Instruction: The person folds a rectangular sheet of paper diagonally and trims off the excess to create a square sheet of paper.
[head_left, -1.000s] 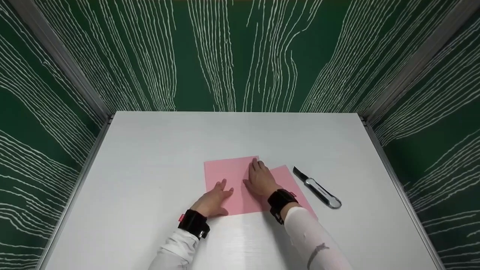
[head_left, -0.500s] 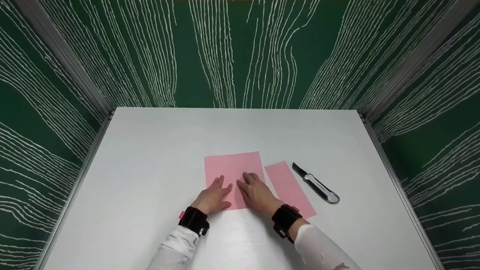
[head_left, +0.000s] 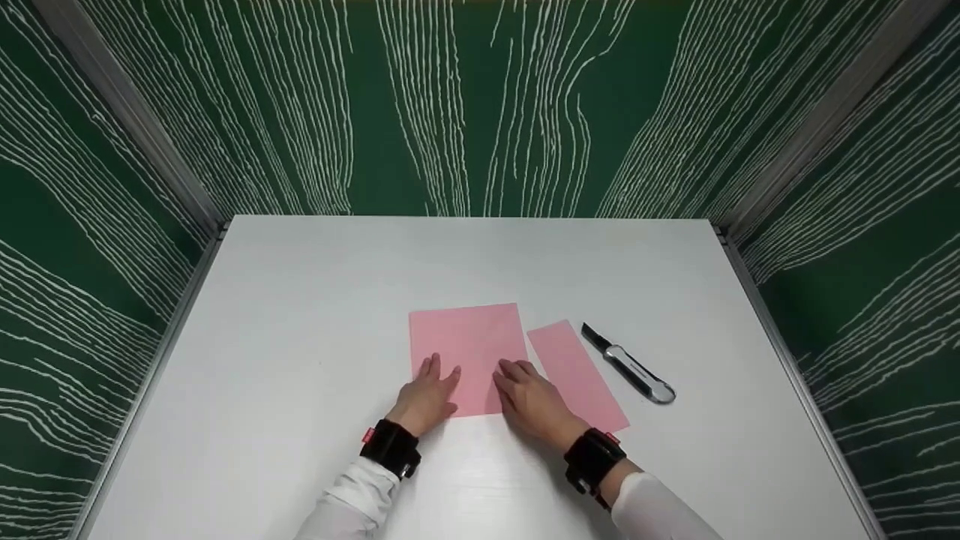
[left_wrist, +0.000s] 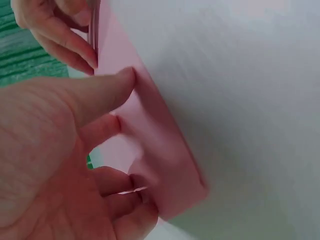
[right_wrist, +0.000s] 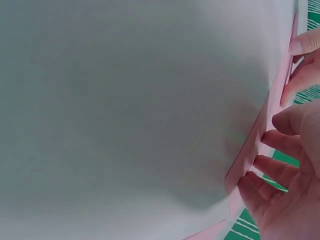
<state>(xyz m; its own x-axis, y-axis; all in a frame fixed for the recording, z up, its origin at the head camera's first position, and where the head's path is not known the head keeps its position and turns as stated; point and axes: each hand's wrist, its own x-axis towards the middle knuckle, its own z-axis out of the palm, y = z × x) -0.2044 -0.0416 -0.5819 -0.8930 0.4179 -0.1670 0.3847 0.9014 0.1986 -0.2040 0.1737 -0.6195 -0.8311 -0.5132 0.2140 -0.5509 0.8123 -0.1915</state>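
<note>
A pink sheet of paper (head_left: 472,330) lies on the white table in the head view. My left hand (head_left: 424,394) rests on its lower left part with the fingers spread. The left wrist view shows that thumb and fingertips (left_wrist: 127,82) touching the paper close to its near edge. At the sheet's lower right edge is my right hand (head_left: 536,397), its fingers loosely bent and their tips on the paper. In the right wrist view those fingertips press along the pink paper (right_wrist: 250,150). Neither hand lifts the sheet.
A narrow pink paper strip (head_left: 577,375) lies slanted just right of the sheet, its lower end near my right wrist. Beyond it sits a utility knife (head_left: 630,364) with its dark blade out. Green panels with white lines (head_left: 405,112) border the white table (head_left: 300,300).
My right hand has come down from the sheet's upper right corner to its lower right edge. A gap now shows between sheet and strip. The left hand has stayed nearly in place.
</note>
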